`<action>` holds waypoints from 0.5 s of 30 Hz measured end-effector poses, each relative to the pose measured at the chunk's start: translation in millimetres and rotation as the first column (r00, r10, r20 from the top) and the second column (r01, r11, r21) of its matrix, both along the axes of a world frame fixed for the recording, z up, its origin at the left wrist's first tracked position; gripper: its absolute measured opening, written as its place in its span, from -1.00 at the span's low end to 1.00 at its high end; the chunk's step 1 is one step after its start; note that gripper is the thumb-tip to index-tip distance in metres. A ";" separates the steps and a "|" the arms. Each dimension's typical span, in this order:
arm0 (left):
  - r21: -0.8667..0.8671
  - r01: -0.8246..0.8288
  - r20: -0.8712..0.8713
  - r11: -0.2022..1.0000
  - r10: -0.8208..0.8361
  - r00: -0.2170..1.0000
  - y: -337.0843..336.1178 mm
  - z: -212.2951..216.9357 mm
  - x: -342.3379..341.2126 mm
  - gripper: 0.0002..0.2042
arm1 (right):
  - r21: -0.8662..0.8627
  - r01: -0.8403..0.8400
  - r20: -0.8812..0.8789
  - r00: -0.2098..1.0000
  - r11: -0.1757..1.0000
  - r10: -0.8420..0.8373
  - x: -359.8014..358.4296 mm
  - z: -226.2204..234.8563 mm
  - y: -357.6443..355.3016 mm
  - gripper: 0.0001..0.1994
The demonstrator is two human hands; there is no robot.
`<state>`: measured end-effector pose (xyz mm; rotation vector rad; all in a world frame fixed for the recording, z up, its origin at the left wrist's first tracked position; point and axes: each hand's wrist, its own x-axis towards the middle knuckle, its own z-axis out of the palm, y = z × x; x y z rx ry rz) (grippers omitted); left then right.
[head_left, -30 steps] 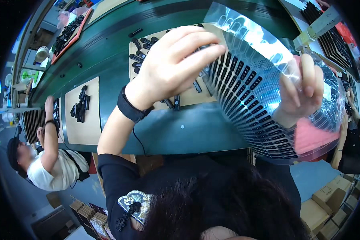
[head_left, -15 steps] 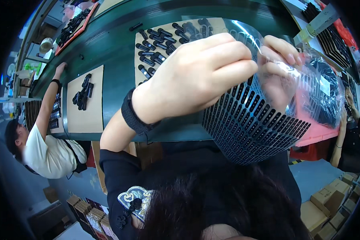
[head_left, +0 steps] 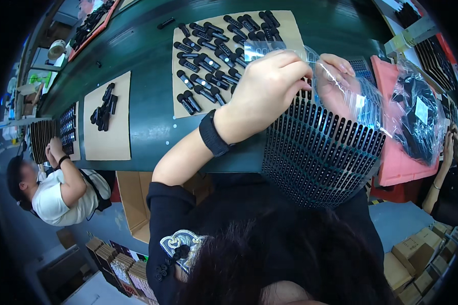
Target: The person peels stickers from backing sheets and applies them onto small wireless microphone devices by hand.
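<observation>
Left hand is curled over the top edge of a dark slotted tray, fingers pinching the clear plastic film on it. Right hand sits just beside it, fingertips closed on the same film. The tray hangs over the near edge of the green table, right of the cardboard sheet covered in small black parts.

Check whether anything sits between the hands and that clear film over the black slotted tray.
Nothing visible does. The left hand and right hand both already rest on the clear film at the top edge of the slotted tray. The small black parts lie on cardboard behind the hands, not between them and the film.
</observation>
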<state>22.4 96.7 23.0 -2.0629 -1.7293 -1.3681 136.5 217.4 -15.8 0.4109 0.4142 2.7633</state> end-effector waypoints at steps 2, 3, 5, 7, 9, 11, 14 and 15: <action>0.009 -0.001 0.022 1.000 0.001 1.000 4.4 -6.2 -0.2 -0.88 | -0.021 -0.004 0.028 1.000 1.000 0.005 1.7 -4.8 2.4 -0.79; -0.024 0.026 0.067 0.999 -0.024 0.997 6.9 -8.0 -0.1 -0.88 | -0.007 0.015 0.042 0.999 1.000 -0.014 3.6 -7.0 4.1 -0.79; -0.084 0.085 0.160 0.993 -0.071 0.985 12.1 -12.2 0.1 -0.89 | 0.021 0.051 0.070 0.996 0.998 -0.053 7.7 -11.5 8.3 -0.81; -0.106 0.113 0.205 0.988 -0.090 0.975 19.5 -19.3 -0.8 -0.88 | 0.035 0.069 0.088 0.994 0.997 -0.072 9.8 -15.0 13.8 -0.81; -0.156 0.182 0.285 0.971 -0.133 0.949 27.3 -25.4 -2.1 -0.87 | 0.054 0.115 0.114 0.986 0.992 -0.120 11.4 -20.7 22.0 -0.82; -0.178 0.193 0.307 0.965 -0.132 0.943 32.1 -27.3 -1.7 -0.88 | 0.101 0.114 0.127 0.984 0.988 -0.126 13.4 -33.4 36.2 -0.82; -0.234 0.229 0.345 0.945 -0.139 0.928 40.5 -34.5 1.7 -0.89 | 0.180 0.123 0.148 0.977 0.976 -0.151 18.1 -49.6 61.6 -0.83; -0.167 0.194 0.238 0.967 -0.151 0.959 43.5 -42.2 2.8 -0.90 | 0.293 0.108 0.212 0.961 0.950 -0.175 17.9 -54.8 70.6 -0.84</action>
